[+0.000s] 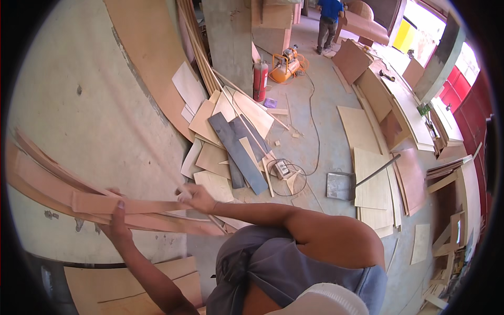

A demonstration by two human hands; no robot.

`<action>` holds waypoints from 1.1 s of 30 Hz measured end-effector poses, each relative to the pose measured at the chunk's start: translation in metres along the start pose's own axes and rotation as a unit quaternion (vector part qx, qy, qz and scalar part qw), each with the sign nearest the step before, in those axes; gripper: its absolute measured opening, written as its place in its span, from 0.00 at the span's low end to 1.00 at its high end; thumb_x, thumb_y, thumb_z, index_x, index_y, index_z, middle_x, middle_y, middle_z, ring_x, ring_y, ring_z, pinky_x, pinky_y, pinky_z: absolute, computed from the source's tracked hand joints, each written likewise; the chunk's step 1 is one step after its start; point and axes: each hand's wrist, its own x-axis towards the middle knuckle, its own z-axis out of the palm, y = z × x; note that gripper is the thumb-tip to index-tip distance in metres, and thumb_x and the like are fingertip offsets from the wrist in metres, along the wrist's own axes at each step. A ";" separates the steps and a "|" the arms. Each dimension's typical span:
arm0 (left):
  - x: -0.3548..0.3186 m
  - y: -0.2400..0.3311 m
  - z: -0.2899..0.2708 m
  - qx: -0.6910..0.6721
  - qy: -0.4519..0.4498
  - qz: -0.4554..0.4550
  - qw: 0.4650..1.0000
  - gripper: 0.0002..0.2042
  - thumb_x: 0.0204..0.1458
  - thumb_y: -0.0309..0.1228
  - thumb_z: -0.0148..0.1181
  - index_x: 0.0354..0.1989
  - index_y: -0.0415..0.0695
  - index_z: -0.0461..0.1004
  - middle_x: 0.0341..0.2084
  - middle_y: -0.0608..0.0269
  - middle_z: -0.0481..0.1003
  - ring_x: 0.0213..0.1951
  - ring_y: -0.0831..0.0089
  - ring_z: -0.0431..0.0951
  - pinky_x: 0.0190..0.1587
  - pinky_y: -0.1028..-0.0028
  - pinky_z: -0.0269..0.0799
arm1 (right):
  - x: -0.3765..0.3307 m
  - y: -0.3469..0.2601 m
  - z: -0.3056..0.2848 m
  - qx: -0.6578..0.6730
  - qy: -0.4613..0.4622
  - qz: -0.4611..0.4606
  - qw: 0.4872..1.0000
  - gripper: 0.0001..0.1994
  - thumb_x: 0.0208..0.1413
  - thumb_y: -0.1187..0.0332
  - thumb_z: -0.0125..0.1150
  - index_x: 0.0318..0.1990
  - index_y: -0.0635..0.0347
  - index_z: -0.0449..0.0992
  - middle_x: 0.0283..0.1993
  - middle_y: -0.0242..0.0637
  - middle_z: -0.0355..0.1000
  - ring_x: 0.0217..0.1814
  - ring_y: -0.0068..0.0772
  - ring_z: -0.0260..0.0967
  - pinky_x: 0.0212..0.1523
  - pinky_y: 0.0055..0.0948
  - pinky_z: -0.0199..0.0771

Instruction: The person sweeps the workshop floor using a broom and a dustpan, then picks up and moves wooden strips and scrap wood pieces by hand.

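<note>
My left hand grips a bundle of long, thin plywood strips, its thumb on top and its fingers hidden underneath. The strips reach from the far left to in front of my body and look bent by the lens. At their near end my right hand is closed around a narrow wooden strip. That strip rises up and to the left, smeared by motion, in front of the pale wall.
Plywood offcuts and dark boards lie ahead. Beyond are a fire extinguisher and an orange compressor. A dustpan and stacked sheets are at right. A person in blue stands far off.
</note>
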 end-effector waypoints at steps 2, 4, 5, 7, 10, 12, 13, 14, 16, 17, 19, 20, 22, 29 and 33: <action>0.007 0.023 0.016 -0.022 -0.028 0.001 0.999 0.27 0.46 0.22 0.56 0.56 0.30 0.56 0.48 0.48 0.68 0.42 0.68 0.72 0.48 0.70 0.68 | -0.008 -0.020 0.017 -0.031 -0.021 -0.127 0.991 0.27 0.42 0.58 0.68 0.47 0.67 0.70 0.42 0.43 0.73 0.46 0.40 0.70 0.50 0.35 0.67; 0.008 0.032 0.027 -0.024 -0.028 0.005 0.999 0.27 0.46 0.22 0.55 0.56 0.31 0.55 0.49 0.47 0.68 0.41 0.68 0.71 0.47 0.71 0.69 | -0.004 -0.034 0.029 -0.028 -0.027 -0.144 0.989 0.31 0.40 0.56 0.70 0.50 0.66 0.68 0.45 0.44 0.72 0.49 0.39 0.69 0.51 0.34 0.66; 0.007 0.031 0.030 -0.023 -0.033 0.005 0.999 0.27 0.46 0.22 0.55 0.56 0.31 0.55 0.49 0.47 0.68 0.41 0.68 0.71 0.47 0.71 0.69 | -0.002 -0.038 0.031 -0.028 -0.035 -0.159 0.986 0.36 0.37 0.55 0.72 0.53 0.66 0.66 0.48 0.44 0.71 0.52 0.38 0.67 0.52 0.34 0.66; 0.001 0.021 0.034 -0.025 0.025 -0.030 0.999 0.27 0.46 0.22 0.55 0.57 0.31 0.55 0.49 0.46 0.68 0.42 0.67 0.71 0.48 0.71 0.68 | 0.004 -0.042 0.021 -0.036 -0.098 -0.085 0.991 0.37 0.35 0.53 0.73 0.51 0.65 0.67 0.46 0.45 0.71 0.51 0.39 0.68 0.51 0.35 0.66; -0.008 0.003 0.032 -0.021 -0.020 -0.027 0.999 0.28 0.47 0.23 0.57 0.57 0.31 0.54 0.48 0.46 0.69 0.44 0.67 0.70 0.49 0.70 0.67 | 0.010 -0.042 0.012 -0.092 -0.196 -0.007 0.976 0.37 0.32 0.51 0.74 0.49 0.65 0.69 0.44 0.47 0.73 0.48 0.43 0.70 0.49 0.35 0.68; -0.022 -0.013 0.030 -0.005 -0.009 -0.037 0.999 0.30 0.46 0.24 0.58 0.57 0.31 0.54 0.49 0.46 0.69 0.46 0.66 0.70 0.51 0.69 0.66 | 0.011 -0.032 0.010 -0.139 -0.232 -0.005 0.963 0.36 0.31 0.50 0.74 0.48 0.64 0.70 0.42 0.48 0.73 0.47 0.44 0.71 0.47 0.35 0.68; -0.029 -0.023 0.027 0.011 0.005 -0.045 0.999 0.31 0.46 0.26 0.60 0.58 0.31 0.53 0.49 0.47 0.68 0.48 0.65 0.70 0.52 0.68 0.66 | 0.008 -0.024 0.011 -0.150 -0.250 0.008 0.957 0.34 0.31 0.51 0.74 0.46 0.63 0.71 0.40 0.49 0.74 0.44 0.46 0.72 0.45 0.36 0.69; -0.038 -0.037 0.020 0.012 0.009 -0.045 0.999 0.31 0.46 0.26 0.60 0.58 0.31 0.53 0.49 0.47 0.68 0.48 0.65 0.70 0.52 0.68 0.66 | 0.004 -0.016 0.014 -0.160 -0.270 0.019 0.949 0.32 0.32 0.52 0.74 0.44 0.63 0.72 0.39 0.49 0.74 0.42 0.47 0.72 0.43 0.36 0.70; -0.053 -0.068 0.005 0.036 0.034 -0.054 0.997 0.34 0.45 0.27 0.63 0.60 0.32 0.52 0.51 0.47 0.66 0.50 0.63 0.68 0.55 0.67 0.64 | -0.002 0.004 0.017 -0.178 -0.291 0.030 0.940 0.31 0.32 0.53 0.73 0.43 0.62 0.73 0.38 0.49 0.74 0.42 0.48 0.72 0.42 0.36 0.70; -0.060 -0.071 0.004 0.039 0.042 -0.082 0.995 0.36 0.43 0.27 0.66 0.60 0.32 0.52 0.52 0.48 0.64 0.52 0.62 0.67 0.56 0.67 0.62 | -0.005 0.013 0.019 -0.195 -0.306 0.042 0.931 0.29 0.33 0.54 0.73 0.43 0.62 0.73 0.38 0.49 0.75 0.41 0.48 0.72 0.41 0.37 0.71; -0.072 -0.087 -0.003 0.051 0.040 -0.092 0.994 0.36 0.42 0.26 0.66 0.59 0.31 0.53 0.51 0.48 0.64 0.52 0.63 0.67 0.56 0.67 0.62 | -0.010 0.034 0.026 -0.197 -0.318 0.034 0.927 0.28 0.34 0.56 0.72 0.42 0.62 0.74 0.37 0.49 0.75 0.40 0.47 0.73 0.41 0.37 0.71; -0.080 -0.096 -0.009 0.063 0.037 -0.101 0.992 0.36 0.42 0.25 0.66 0.59 0.31 0.54 0.51 0.48 0.65 0.52 0.63 0.67 0.57 0.67 0.62 | -0.013 0.040 0.030 -0.198 -0.330 0.026 0.922 0.26 0.34 0.57 0.72 0.42 0.62 0.74 0.37 0.48 0.75 0.40 0.46 0.73 0.41 0.37 0.71; -0.094 -0.112 -0.020 0.049 0.046 -0.107 0.992 0.35 0.41 0.26 0.67 0.58 0.30 0.55 0.50 0.49 0.65 0.51 0.64 0.67 0.55 0.67 0.63 | -0.017 0.051 0.039 -0.170 -0.336 0.032 0.926 0.25 0.34 0.60 0.72 0.42 0.62 0.74 0.36 0.48 0.75 0.40 0.44 0.73 0.41 0.36 0.71; -0.146 -0.181 -0.057 0.059 0.001 -0.151 0.987 0.36 0.40 0.27 0.68 0.57 0.29 0.55 0.47 0.50 0.66 0.49 0.65 0.68 0.53 0.68 0.65 | -0.038 0.094 0.057 -0.116 -0.374 0.139 0.910 0.20 0.33 0.69 0.69 0.39 0.62 0.76 0.36 0.43 0.76 0.39 0.35 0.73 0.43 0.32 0.70; -0.169 -0.194 -0.065 0.073 0.028 -0.149 0.986 0.35 0.41 0.26 0.66 0.57 0.29 0.55 0.48 0.49 0.65 0.50 0.64 0.68 0.52 0.68 0.65 | -0.049 0.095 0.068 -0.127 -0.354 0.166 0.912 0.20 0.32 0.70 0.69 0.38 0.62 0.76 0.36 0.43 0.76 0.39 0.36 0.73 0.43 0.32 0.70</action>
